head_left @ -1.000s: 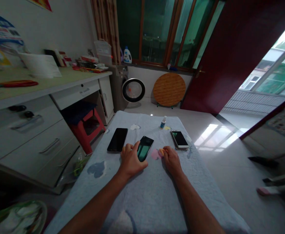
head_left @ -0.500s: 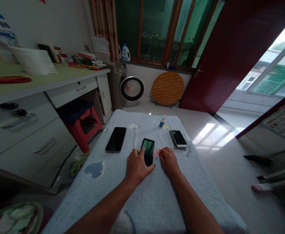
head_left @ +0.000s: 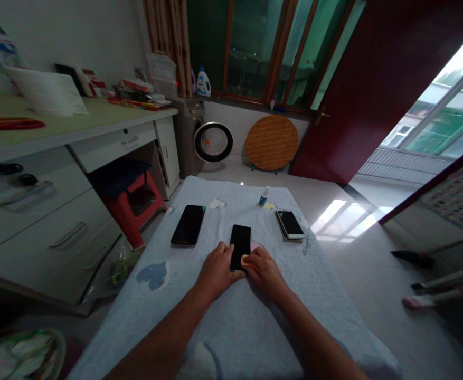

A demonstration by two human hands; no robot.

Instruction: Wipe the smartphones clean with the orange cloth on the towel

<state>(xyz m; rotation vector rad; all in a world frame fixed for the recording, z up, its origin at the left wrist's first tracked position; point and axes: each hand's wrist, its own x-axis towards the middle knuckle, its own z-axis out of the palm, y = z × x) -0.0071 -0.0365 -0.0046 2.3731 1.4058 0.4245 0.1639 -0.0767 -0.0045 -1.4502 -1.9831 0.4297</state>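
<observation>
Faces pale glossy floor point(head_left: 366, 253) and, off to the left, a white desk with drawers point(head_left: 108, 150). Works over a long table draped in pale blue printed cloth point(head_left: 176, 327), with both sides drawing in toward a far edge well ahead of the hands.

Has a slim black rectangular phone point(head_left: 239, 240) lying on the cloth, screen up, just ahead of and between the hands, with its long side pointing away. Holds the bare left hand point(head_left: 214, 268) around the phone's lower left corner, fingers against the left edge and thumb along the bottom edge, closed on the corner. Holds the bare right hand point(head_left: 266, 270) over the lower right corner, fingertips pinched together. Has a stretch of cloth ahead of the phone and a strip on either side: leftward up to a larger black phone point(head_left: 189, 226), rightward from the right hand up to a white-framed phone with a dark screen point(head_left: 292, 224). Has a small white-and-blue bottle point(head_left: 263, 198) standing upright near the far edge. Clamps a small soft-looking orange piece point(head_left: 245, 260) in the right fingertips, against the lower right of the screen.
</observation>
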